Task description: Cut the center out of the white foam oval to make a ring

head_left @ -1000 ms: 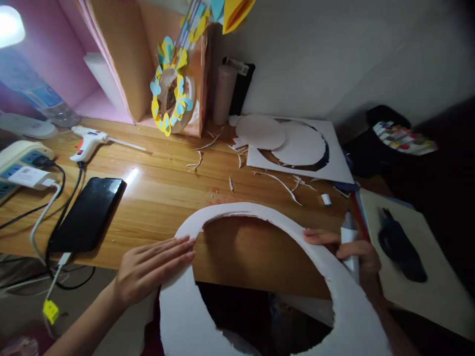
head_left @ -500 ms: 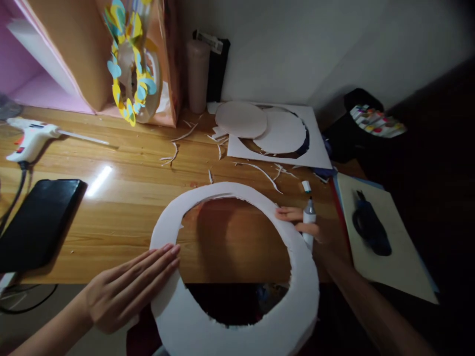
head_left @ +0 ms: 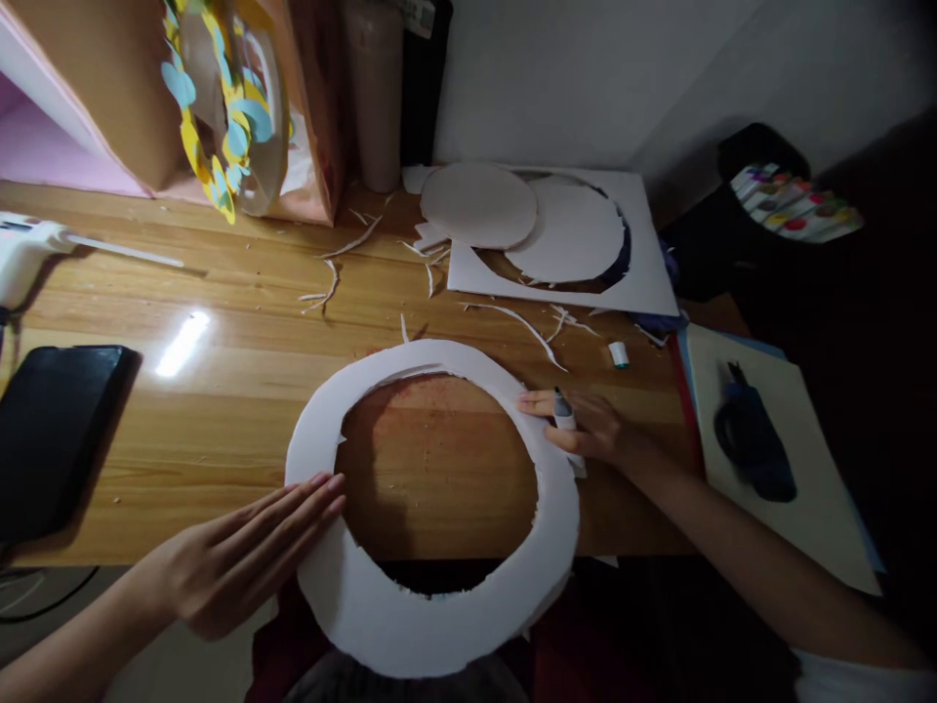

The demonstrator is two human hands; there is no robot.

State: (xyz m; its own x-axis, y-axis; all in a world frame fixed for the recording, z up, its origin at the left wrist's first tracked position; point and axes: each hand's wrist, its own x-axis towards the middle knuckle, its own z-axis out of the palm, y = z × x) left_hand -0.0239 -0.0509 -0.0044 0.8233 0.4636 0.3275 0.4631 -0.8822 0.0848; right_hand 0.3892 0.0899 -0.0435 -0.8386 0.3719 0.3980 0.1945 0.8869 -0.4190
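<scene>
A white foam board ring (head_left: 439,625) with a rough-cut inner edge lies over the table's front, its near part overhanging the edge. My left hand (head_left: 249,552) holds its left side, fingers straight across the top and thumb hidden. On the ring's right side, my right hand (head_left: 586,425) rests its fingertips on the rim while gripping an uncapped marker (head_left: 564,415), tip pointing up and away from me. The marker's white cap (head_left: 619,354) sits apart on the table, beyond the right hand.
White foam discs (head_left: 479,205) and a cut-out board (head_left: 651,273) lie at the back. Thin foam scraps (head_left: 523,327) are scattered around. A glue gun (head_left: 33,254) and black device (head_left: 59,430) are left, a dark cutter-like tool (head_left: 757,439) and marker set (head_left: 797,202) right.
The ring has come down and slightly left, looking smaller and flatter to the table. My right hand moved left with it, and the marker now leans. My left hand stays on the rim.
</scene>
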